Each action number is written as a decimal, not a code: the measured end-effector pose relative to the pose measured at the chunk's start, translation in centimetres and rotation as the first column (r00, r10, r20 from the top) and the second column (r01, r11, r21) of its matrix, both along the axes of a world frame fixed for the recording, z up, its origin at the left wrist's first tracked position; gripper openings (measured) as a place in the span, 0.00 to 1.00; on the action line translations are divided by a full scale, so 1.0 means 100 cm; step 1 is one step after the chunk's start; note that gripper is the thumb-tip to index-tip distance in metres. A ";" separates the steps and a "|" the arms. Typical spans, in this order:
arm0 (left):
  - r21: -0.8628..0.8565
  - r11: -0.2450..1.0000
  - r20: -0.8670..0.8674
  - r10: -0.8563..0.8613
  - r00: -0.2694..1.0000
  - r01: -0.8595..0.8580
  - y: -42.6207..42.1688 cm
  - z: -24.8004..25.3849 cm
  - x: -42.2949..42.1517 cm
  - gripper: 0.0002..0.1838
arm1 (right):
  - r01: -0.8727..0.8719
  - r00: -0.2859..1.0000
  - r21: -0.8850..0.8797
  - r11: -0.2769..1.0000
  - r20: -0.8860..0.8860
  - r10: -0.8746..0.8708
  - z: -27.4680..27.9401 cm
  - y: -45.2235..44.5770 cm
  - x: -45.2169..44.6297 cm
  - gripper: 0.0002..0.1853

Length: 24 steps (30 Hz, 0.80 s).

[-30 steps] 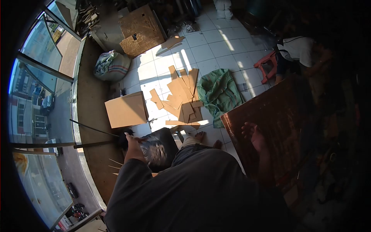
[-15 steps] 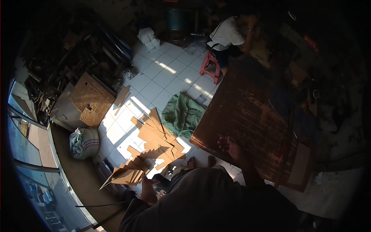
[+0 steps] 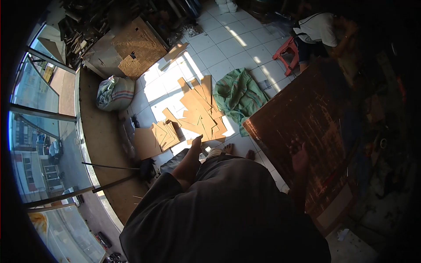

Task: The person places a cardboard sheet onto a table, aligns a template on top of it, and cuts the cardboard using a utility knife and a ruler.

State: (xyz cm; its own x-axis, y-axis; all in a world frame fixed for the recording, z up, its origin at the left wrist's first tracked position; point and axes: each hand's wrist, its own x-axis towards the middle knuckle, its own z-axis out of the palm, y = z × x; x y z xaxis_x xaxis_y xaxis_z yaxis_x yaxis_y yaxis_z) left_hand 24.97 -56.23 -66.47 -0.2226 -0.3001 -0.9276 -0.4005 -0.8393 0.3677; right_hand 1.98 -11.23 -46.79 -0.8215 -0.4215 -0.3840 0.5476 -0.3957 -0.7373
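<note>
My left hand (image 3: 196,142) is low in front of my body, beside the near edge of a heap of tan board offcuts (image 3: 199,111) on the tiled floor. Its fingers are too small and dark to tell how they are held. Left of the heap, several tan pieces (image 3: 166,133) lie over a square tan sheet (image 3: 144,142). My right hand (image 3: 299,154) has its fingers spread above a scuffed reddish-brown board (image 3: 307,118), with nothing in it.
A green cloth or sack (image 3: 239,94) lies beyond my feet. A stuffed sack (image 3: 115,93) stands by the window wall. A worn board (image 3: 138,48) leans at the back left. Another person (image 3: 316,28) is at the upper right near a red stool (image 3: 287,56).
Tan pieces fanned out beside my left hand half a second ago now lie on the square sheet. My left hand has moved right, away from them. The view has swung.
</note>
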 end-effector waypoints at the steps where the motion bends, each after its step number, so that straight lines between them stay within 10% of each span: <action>1: -0.005 0.998 0.034 -0.056 0.998 0.056 0.004 -0.005 0.003 0.47 | -0.006 1.000 0.002 1.000 0.008 0.006 -0.001 0.003 -0.003 0.24; 5: -0.121 0.967 0.254 -0.187 0.949 0.223 0.019 -0.056 0.020 0.25 | 0.014 0.999 0.094 0.995 0.029 -0.017 -0.004 0.014 -0.015 0.22; 10: -0.202 0.928 0.241 -0.263 0.934 0.313 0.009 -0.114 0.043 0.22 | 0.141 0.989 0.227 0.964 0.013 -0.148 -0.002 0.032 -0.009 0.22; 11: -0.265 0.917 0.310 -0.211 0.927 0.297 0.022 -0.038 0.016 0.21 | 0.172 0.985 0.263 0.949 -0.052 -0.164 0.006 0.028 -0.006 0.20; 17: -0.688 0.723 -0.014 -0.102 0.995 0.064 -0.001 -0.036 -0.043 0.17 | 0.294 0.948 0.466 0.834 -0.251 -0.195 0.006 0.052 -0.003 0.11; 24: -0.745 0.622 -0.168 -0.524 0.835 0.241 0.069 0.094 -0.140 0.24 | 0.271 0.929 0.577 0.771 -0.368 -0.052 -0.022 0.109 -0.002 0.13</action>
